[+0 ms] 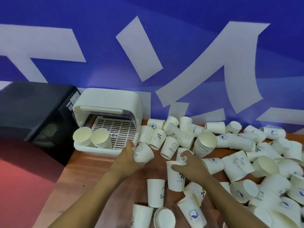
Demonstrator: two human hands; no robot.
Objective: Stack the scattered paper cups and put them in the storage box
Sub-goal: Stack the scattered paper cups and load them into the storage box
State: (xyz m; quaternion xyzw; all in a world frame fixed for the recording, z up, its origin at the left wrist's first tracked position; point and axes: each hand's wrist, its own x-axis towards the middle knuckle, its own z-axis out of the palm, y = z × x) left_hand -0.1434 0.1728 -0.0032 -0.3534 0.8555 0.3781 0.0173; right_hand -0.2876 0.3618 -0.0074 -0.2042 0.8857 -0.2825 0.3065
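Observation:
Many white paper cups (238, 163) lie scattered over the wooden table (92, 168), most on their sides. My left hand (130, 160) grips a cup with a smiley and "HELLO" print (143, 153), tilted on its side. My right hand (189, 165) holds a cup with a drawn figure (181, 154), set partly into a "NICE DAY" cup (176, 178) below it. A tall stack of cups (204, 144) leans just right of my hands. The white storage box (108, 102) stands open at the back left, with two short stacks (92, 137) on its slotted tray.
A black machine (32, 111) sits left of the storage box against the blue wall. The table's left edge (56, 186) drops off to a red floor. Loose cups crowd the table from the middle to the right edge and near my forearms.

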